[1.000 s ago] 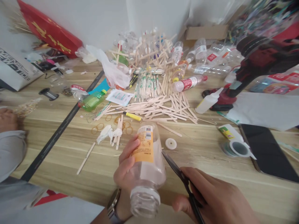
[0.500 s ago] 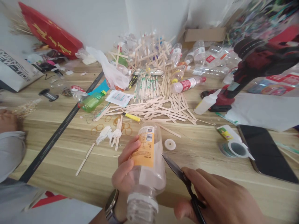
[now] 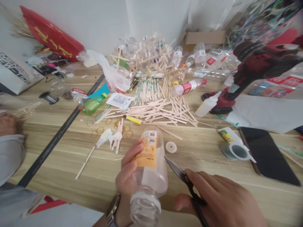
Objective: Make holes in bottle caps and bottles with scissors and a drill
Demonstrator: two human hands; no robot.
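Note:
A clear plastic bottle (image 3: 151, 179) with an orange label is gripped by my left hand (image 3: 129, 167), its open threaded neck pointing down toward me. My right hand (image 3: 220, 198) holds dark scissors (image 3: 178, 171), blades close together. Their tip is at the bottle's right side; whether it touches the plastic I cannot tell. Just beyond the bottle lies a white disc (image 3: 170, 147) with a small hole. To the left are a few wooden sticks (image 3: 117, 142) with white tissue (image 3: 104, 137) against them.
Loose wooden sticks (image 3: 161, 112) and a yellow-handled tool (image 3: 132, 119) lie ahead. At right are a black phone (image 3: 270, 156), a tape roll (image 3: 238, 151), a glue bottle (image 3: 208, 104) and a red-black power drill (image 3: 251, 72). Another person's hand (image 3: 7, 124) rests at far left.
The bottle has tilted slightly, its neck rising a little and showing more of the opening. The scissors stay beside it. The camera view has shifted slightly.

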